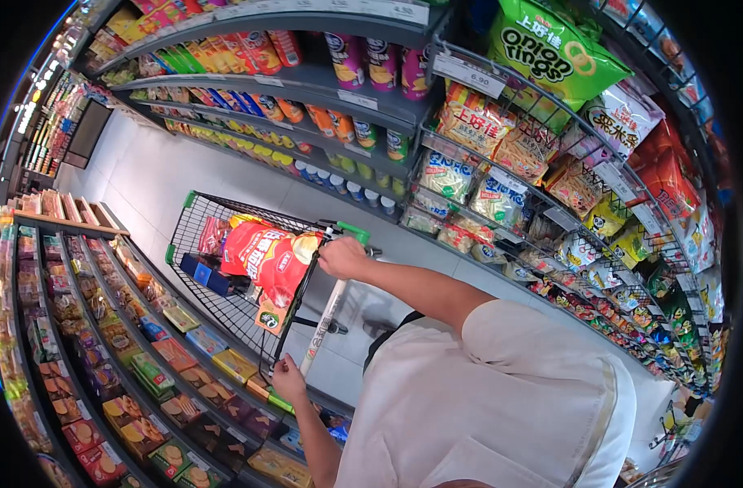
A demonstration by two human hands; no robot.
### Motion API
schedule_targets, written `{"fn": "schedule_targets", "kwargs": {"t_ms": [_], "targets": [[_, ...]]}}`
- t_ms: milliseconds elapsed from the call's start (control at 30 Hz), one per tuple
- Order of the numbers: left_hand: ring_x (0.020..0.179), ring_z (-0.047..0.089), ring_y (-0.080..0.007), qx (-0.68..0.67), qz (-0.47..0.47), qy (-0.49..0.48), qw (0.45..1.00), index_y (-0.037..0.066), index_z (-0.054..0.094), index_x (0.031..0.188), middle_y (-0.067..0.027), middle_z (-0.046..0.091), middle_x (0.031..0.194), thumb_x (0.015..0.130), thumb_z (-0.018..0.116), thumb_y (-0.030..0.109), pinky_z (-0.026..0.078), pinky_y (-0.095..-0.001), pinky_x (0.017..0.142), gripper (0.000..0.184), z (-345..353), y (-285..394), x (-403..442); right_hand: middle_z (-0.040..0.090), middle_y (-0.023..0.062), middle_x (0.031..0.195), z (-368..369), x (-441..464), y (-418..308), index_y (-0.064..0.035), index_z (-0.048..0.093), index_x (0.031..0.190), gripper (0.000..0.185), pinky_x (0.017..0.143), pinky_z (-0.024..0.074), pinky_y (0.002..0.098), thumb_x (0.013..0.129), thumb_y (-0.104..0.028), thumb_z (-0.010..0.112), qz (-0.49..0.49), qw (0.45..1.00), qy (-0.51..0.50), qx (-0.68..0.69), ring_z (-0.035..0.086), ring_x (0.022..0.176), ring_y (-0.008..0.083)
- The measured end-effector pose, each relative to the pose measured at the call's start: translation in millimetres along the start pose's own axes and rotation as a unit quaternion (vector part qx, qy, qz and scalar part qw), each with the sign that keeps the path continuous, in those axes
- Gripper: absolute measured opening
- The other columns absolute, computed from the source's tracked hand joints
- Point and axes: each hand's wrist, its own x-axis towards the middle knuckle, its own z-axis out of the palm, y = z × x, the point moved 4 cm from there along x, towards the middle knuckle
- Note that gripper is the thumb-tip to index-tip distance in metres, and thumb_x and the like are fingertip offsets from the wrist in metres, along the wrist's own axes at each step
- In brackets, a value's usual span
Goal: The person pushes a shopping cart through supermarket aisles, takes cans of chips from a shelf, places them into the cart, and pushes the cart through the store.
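Note:
A shopping cart [194, 281] with a black wire basket and green corners stands in front of me. My right hand [344, 259] is wrapped around the right end of its white handle [324, 325], by a green fitting. Near the handle's left end is my left hand [288, 381], its fingers curled; whether it grips anything is hidden. Inside the basket lie a large red snack bag [267, 256], a dark blue box [205, 275], a smaller red package [213, 236] and a flat orange-and-green pack [272, 315].
Low shelves of boxed biscuits [156, 370] run close along the cart's left side. To the right, tall shelves carry canisters [381, 65], snack bags [477, 118] and a green onion rings bag [554, 53]. Pale floor tiles [144, 167] stretch ahead between the shelves.

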Motion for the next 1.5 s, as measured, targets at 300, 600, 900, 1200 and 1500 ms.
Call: {"fn": "schedule_targets", "kwargs": {"t_ms": [300,600,900,1200,1500], "targets": [[0.089,0.074,-0.0369,0.018,0.016,-0.063,0.998,0.007,0.080,0.104,-0.0166,0.078,0.093,0.095,0.064,0.056,0.055,-0.0478,0.080,0.052,-25,-22,84,0.076,0.0181,0.087,24,35,-45,-0.0038,0.077,0.085,0.036,0.080,0.0590,0.0510,0.090,-0.034,0.058,0.061,0.997,-0.009,-0.052,0.074,0.086,0.0383],[0.095,0.073,-0.0387,0.048,0.033,-0.087,0.994,0.006,0.079,0.107,-0.0189,0.077,0.098,0.095,0.061,0.061,0.055,-0.0482,0.084,0.059,-44,-17,132,0.076,0.0193,0.088,44,67,-58,-0.0051,0.078,0.091,0.035,0.081,0.0583,0.0519,0.090,-0.035,0.060,0.094,0.994,0.005,-0.051,0.074,0.088,0.0394],[0.094,0.073,-0.0382,0.050,0.035,-0.103,0.993,0.008,0.080,0.107,-0.0158,0.078,0.098,0.095,0.060,0.063,0.055,-0.0491,0.084,0.059,-38,13,168,0.077,0.0194,0.091,39,124,-48,-0.0054,0.079,0.089,0.033,0.082,0.0591,0.0510,0.085,-0.034,0.062,0.114,0.991,-0.003,-0.066,0.075,0.091,0.0383],[0.102,0.074,-0.0363,0.052,-0.021,-0.122,0.991,0.012,0.080,0.110,-0.0140,0.079,0.104,0.094,0.059,0.066,0.055,-0.0460,0.090,0.061,-34,54,216,0.078,0.0172,0.095,21,203,-48,-0.0072,0.079,0.094,0.036,0.084,0.0590,0.0489,0.092,-0.039,0.062,0.079,0.993,-0.041,-0.073,0.075,0.094,0.0346],[0.107,0.072,-0.0371,0.051,-0.059,-0.146,0.986,0.013,0.080,0.112,-0.0153,0.079,0.106,0.094,0.055,0.069,0.054,-0.0453,0.094,0.064,-18,67,263,0.076,0.0159,0.090,10,263,-47,-0.0079,0.076,0.095,0.035,0.083,0.0582,0.0498,0.094,-0.041,0.064,0.019,0.998,-0.031,-0.057,0.074,0.091,0.0370]]}}
